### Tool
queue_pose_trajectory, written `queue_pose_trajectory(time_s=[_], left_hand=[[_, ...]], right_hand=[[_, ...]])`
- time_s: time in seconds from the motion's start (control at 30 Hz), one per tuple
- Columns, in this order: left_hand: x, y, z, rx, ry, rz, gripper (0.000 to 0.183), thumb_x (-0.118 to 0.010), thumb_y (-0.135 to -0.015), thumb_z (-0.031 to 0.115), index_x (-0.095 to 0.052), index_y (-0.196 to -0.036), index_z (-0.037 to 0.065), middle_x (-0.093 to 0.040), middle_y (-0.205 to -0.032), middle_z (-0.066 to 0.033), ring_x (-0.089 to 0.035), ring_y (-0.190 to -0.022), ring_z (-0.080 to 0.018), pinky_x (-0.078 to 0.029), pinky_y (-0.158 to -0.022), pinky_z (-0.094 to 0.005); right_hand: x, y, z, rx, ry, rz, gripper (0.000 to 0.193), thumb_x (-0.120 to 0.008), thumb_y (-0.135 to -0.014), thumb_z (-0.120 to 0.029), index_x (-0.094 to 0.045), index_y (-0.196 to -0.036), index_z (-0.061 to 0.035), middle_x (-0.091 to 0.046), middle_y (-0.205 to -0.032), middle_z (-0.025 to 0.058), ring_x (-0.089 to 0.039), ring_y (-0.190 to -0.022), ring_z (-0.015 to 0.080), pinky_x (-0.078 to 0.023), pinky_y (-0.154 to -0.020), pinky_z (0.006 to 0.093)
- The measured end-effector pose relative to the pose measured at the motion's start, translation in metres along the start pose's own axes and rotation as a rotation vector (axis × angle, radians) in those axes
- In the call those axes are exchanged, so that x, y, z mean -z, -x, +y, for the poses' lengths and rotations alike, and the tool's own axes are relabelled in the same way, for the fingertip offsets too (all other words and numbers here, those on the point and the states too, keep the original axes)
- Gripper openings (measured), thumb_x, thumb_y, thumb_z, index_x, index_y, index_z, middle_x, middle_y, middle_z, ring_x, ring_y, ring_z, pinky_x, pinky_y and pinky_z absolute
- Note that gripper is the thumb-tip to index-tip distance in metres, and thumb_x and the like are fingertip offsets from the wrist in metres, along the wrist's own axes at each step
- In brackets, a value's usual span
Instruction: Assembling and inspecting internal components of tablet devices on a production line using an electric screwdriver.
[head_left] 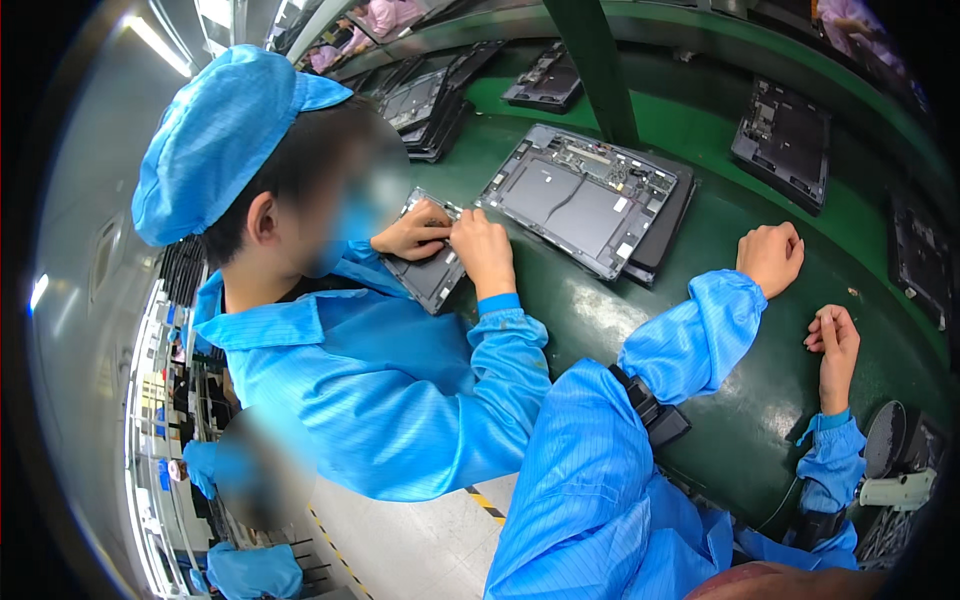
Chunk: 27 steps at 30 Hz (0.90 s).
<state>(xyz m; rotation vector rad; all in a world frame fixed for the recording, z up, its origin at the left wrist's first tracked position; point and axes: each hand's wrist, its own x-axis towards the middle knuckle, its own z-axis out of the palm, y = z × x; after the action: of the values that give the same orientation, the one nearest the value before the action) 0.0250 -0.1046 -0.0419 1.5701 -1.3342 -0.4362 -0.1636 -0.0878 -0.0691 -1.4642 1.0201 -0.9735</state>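
Observation:
My left hand (pixel 770 258) rests on the green bench with its fingers curled in; no held thing shows. Nearby, my right hand (pixel 836 345) is raised at the bench's right side, its fingers bent toward the palm with nothing visible in them. To the left of my left hand lies an opened tablet-like device housing (pixel 585 200) with a circuit board along its far side, stacked on another dark housing (pixel 668 225). Further left, a co-worker's two hands (pixel 450 240) work on a smaller-looking opened housing (pixel 436 278); what their fingertips hold is hidden.
The co-worker in blue (pixel 400 400) sits close on my left. Dark device housings (pixel 785 140) lie on the green strip (pixel 690 140) beyond the bench, with more stacked at far left (pixel 425 110). A green post (pixel 600 75) rises behind the bench. A grey clamp-like device (pixel 900 490) stands at right.

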Motion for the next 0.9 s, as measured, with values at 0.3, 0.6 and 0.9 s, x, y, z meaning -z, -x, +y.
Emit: queue_pose_trajectory(time_s=[0.3,0.6,0.9], left_hand=[[-0.018,-0.009,0.011,-0.029,-0.082,0.024,0.019,-0.062,-0.080,0.028,-0.066,-0.076,0.010,-0.065,-0.068,-0.0113,-0.064,-0.068,-0.0329,-0.051,-0.061,-0.0418],[-0.007,-0.003,-0.012,-0.023,-0.107,-0.009,0.020,-0.065,-0.083,0.030,-0.067,-0.078,0.010,-0.065,-0.064,-0.0070,-0.064,-0.059,-0.0247,-0.049,-0.058,-0.0358],[-0.035,-0.013,0.012,-0.160,-0.253,-0.084,0.020,-0.065,-0.083,0.027,-0.066,-0.077,0.008,-0.065,-0.062,-0.0078,-0.064,-0.056,-0.0231,-0.049,-0.056,-0.0366]], right_hand=[[0.002,0.007,-0.022,-0.038,0.019,0.118,0.008,-0.062,-0.086,-0.008,-0.063,-0.091,-0.0013,-0.061,-0.079,0.0000,-0.054,-0.063,0.0044,-0.044,-0.055,0.0184],[-0.014,0.008,-0.032,0.082,0.030,0.093,0.018,-0.063,-0.077,-0.001,-0.060,-0.095,-0.0011,-0.063,-0.076,0.0037,-0.055,-0.059,0.0030,-0.045,-0.055,0.0206],[-0.002,-0.002,-0.025,0.102,-0.120,0.434,0.016,-0.065,-0.087,-0.012,-0.056,-0.096,-0.0025,-0.055,-0.077,-0.0020,-0.046,-0.056,0.0009,-0.038,-0.047,0.0182]])
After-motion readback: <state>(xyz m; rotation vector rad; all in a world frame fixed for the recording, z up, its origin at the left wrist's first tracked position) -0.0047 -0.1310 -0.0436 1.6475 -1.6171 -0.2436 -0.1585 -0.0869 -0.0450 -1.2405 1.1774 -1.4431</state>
